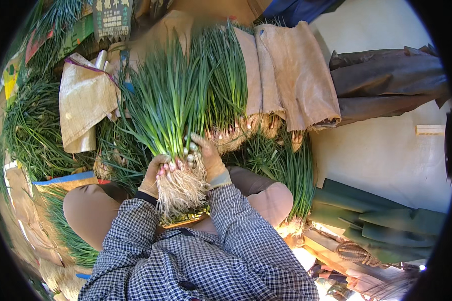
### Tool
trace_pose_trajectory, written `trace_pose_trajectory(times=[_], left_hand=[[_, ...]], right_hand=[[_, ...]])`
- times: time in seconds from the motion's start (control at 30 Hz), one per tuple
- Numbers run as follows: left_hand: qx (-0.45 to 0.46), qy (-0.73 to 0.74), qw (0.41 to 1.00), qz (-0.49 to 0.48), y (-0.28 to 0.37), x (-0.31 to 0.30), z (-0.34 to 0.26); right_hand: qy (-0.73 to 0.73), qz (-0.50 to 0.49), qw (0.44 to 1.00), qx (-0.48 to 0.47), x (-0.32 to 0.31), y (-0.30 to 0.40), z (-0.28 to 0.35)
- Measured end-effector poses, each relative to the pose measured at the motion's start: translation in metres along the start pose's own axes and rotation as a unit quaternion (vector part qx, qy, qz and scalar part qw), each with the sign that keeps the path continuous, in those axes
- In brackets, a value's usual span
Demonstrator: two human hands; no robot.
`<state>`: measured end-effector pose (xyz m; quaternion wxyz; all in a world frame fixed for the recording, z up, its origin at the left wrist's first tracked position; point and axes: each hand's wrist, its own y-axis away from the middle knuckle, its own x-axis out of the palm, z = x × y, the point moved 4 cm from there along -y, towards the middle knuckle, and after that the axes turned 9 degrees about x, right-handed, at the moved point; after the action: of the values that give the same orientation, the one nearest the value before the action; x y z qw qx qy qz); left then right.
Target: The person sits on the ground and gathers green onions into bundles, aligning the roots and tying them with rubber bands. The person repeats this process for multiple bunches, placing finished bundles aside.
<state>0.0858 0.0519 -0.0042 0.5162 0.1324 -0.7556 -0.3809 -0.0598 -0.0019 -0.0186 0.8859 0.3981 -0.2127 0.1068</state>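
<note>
My left hand [155,175], in a pale glove, grips the left side of a bunch of green-leaved allium plants [168,131] just above the roots. Round the right side of that bunch, by several whitish bulbs, closes my right hand [209,160], gloved too. The leaves point away from me and the long pale roots [181,188] hang towards my lap. Pinkish bulb ends show between the hands. Just beyond my right hand lies another row of the same plants [226,86], roots towards me.
Brown cloth [297,75] covers part of the plant row. A rolled whitish woven sheet [84,101] lies at left near heaped greens [34,128]. More plants [299,177] lie beside my right knee. Dark green sheeting [391,222] and coiled rope [356,253] are at lower right.
</note>
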Motion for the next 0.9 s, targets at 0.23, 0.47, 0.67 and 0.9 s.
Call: trace_pose_trajectory(times=[0.23,0.47,0.67,0.9], left_hand=[[-0.033,0.017,0.999,0.037,0.013,0.018,0.005],[0.054,-0.079,0.952,0.290,0.016,0.013,-0.019],[0.091,-0.065,0.956,0.273,0.028,0.048,-0.025],[0.157,-0.042,0.927,0.339,0.045,0.080,-0.028]], right_hand=[[-0.060,-0.181,0.977,-0.096,-0.032,0.002,-0.014],[0.137,0.041,0.989,0.019,-0.043,-0.013,-0.097],[0.703,0.070,0.704,-0.072,-0.055,-0.012,-0.130],[0.899,-0.042,0.435,0.011,-0.017,0.076,-0.003]])
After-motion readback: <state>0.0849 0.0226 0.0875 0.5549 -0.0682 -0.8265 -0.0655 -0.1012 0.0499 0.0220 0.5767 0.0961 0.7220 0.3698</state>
